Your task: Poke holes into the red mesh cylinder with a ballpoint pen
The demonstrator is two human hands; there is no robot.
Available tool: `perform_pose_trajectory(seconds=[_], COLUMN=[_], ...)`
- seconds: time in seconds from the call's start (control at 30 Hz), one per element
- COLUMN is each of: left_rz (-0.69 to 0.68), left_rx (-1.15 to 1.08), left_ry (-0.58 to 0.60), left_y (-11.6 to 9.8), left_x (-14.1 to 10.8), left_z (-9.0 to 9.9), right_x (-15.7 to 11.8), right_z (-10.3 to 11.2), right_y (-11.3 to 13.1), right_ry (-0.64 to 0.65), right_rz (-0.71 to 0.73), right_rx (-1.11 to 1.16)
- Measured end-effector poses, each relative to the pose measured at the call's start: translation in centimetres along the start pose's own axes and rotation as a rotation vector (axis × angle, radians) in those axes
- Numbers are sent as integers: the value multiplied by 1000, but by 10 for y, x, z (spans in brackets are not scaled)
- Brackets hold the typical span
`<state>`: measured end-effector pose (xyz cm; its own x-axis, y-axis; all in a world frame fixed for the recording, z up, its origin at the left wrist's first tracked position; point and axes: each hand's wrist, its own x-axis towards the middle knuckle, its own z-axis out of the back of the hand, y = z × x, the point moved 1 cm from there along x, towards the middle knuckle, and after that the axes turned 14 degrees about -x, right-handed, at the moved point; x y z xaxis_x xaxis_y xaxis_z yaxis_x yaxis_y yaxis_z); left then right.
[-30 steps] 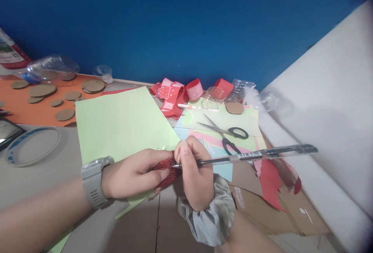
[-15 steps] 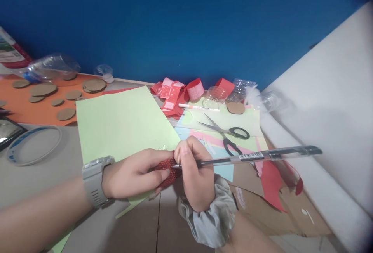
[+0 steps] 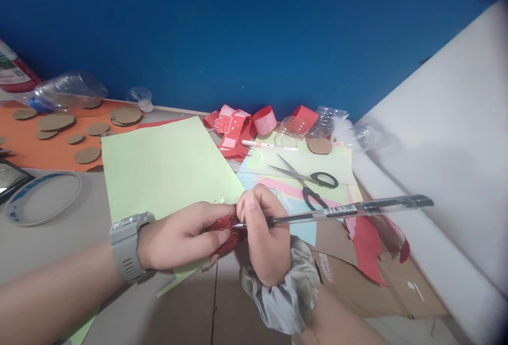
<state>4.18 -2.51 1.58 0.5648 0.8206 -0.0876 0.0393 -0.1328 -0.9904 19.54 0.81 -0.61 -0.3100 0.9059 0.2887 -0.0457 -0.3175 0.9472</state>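
A small dark red patterned piece (image 3: 227, 233) is pinched between the fingers and thumb of my left hand (image 3: 186, 236), near the lower edge of a light green sheet (image 3: 166, 170). My right hand (image 3: 265, 236) is closed around a clear pen with a black cap end (image 3: 341, 211). The pen slants to the right, and its tip touches or hovers just over the red piece; which of the two cannot be made out. Part of the red piece is hidden by my fingers.
Black-handled scissors (image 3: 313, 178) lie open on paper sheets at the right, beside a white marker (image 3: 270, 145). Red paper strips (image 3: 234, 130) lie behind. Cardboard discs (image 3: 56, 121) rest on orange paper at the left, near a plastic bottle (image 3: 73, 91) and a ring (image 3: 43, 198).
The whole view has shifted very slightly. Both hands keep their grips, and the far end of the pen has moved a little to the left and up.
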Motion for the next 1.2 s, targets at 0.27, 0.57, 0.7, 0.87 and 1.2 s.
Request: perform_pose_trajectory(seconds=[0.27,0.57,0.7,0.87,1.2], left_rz=[-6,-45,-33,-27,-18], left_rx=[19,2,-7,-4,14], left_ry=[20,17,24,27,8], left_y=[0,2,2,1,-2], left_x=[-1,-1,-1,0,0], left_z=[1,1,1,1,0], right_x=[0,1,0,0,1], right_z=[0,1,0,0,0], right_y=[0,2,1,0,2], right_ry=[9,-17,-5,8,0], right_rz=[1,-13,-18,2,-6], right_rx=[1,13,4,6,4])
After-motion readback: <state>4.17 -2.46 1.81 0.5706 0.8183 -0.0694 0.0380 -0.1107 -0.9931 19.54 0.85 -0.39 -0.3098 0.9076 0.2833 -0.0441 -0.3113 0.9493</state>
